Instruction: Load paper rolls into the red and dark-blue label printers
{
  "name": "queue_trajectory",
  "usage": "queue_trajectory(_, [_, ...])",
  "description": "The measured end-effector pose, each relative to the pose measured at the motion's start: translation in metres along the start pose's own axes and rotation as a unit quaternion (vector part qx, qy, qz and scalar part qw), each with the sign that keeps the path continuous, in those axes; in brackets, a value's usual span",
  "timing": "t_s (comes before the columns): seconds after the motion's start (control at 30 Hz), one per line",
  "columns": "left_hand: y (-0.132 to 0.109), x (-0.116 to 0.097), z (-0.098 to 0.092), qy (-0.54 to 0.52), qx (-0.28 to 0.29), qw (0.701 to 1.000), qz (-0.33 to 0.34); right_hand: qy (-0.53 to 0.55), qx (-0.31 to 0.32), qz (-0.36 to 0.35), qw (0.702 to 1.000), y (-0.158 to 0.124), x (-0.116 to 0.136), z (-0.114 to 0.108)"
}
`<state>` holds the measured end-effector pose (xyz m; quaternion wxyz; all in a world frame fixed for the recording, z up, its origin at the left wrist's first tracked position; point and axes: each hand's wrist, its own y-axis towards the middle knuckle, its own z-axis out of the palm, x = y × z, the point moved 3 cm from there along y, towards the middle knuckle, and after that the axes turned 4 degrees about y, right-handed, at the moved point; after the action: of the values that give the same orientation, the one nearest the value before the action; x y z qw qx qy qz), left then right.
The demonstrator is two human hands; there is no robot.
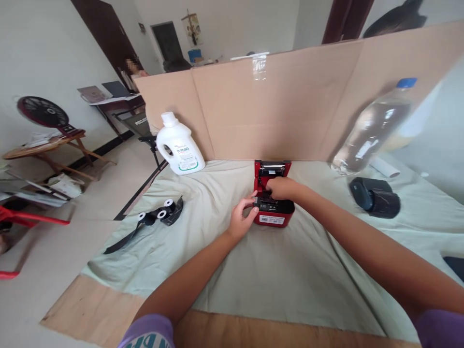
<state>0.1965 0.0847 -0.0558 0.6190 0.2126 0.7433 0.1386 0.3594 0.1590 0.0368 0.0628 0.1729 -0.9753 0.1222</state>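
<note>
Fingers (248, 199) of left hand (239, 221) pinch near-left corner of red printer (271, 220) on worktop (87, 304); right hand (283, 187) reaches inside, grip can't tell. Raised lid (272, 169) might drop on it if jolted.

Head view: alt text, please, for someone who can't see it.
The left hand touches an open red device on pale cloth; the right hand reaches into it. Small rolls and a white jug sit left, a clear bottle right.
</note>
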Motion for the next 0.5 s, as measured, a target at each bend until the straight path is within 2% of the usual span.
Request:
queue_trajectory(0.1, [0.001, -0.002, 0.0, -0.011, 0.007, 1.0, 0.009, -0.021, -0.001, 0.001, 1.0, 0.006, 0.001, 0.002])
queue_trajectory(0.17, [0.002, -0.004, 0.0, -0.021, 0.011, 1.0, 0.017, -0.015, -0.029, 0.01, 0.999, 0.004, -0.005, 0.003])
queue_trajectory(0.3, [0.004, -0.004, -0.002, -0.008, 0.012, 1.0, 0.02, 0.104, -0.096, 0.003, 0.99, -0.023, -0.008, -0.009])
queue_trajectory(0.4, [0.003, -0.004, -0.002, 0.016, 0.016, 1.0, 0.01, 0.203, -0.162, -0.058, 0.964, -0.046, 0.02, -0.032])
queue_trajectory(0.5, [0.003, -0.001, -0.003, 0.042, 0.008, 0.999, -0.017, 0.254, -0.204, -0.095, 0.941, -0.039, 0.076, -0.05])
